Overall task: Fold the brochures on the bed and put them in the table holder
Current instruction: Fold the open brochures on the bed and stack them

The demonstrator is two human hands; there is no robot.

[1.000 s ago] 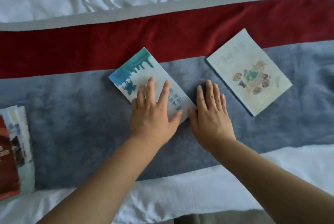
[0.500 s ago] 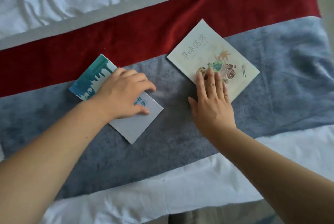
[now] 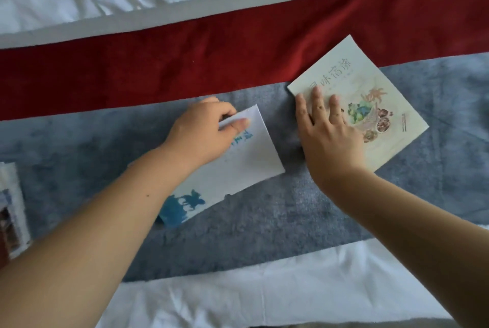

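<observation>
Cream brochure (image 3: 375, 94) under my right hand: Chinese title, about "寻味百家", partly covered.
Blue-and-white brochure (image 3: 246, 158): blue characters, unreadable.

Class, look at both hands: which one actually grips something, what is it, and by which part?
The left hand pinches the blue brochure at its far corner, thumb on top. The right hand only lies flat on the food brochure.

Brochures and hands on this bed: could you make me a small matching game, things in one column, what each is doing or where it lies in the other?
Things:
1. Blue-and-white paper brochure
2. Pale green brochure with food drawing
3. Left hand
4. Stack of printed brochures

States:
A. pinching a brochure's upper corner
B. at the picture's far left edge
C. under the flat right hand
D. partly hidden by the left forearm

Pairs: 1-D, 2-C, 3-A, 4-B
</observation>
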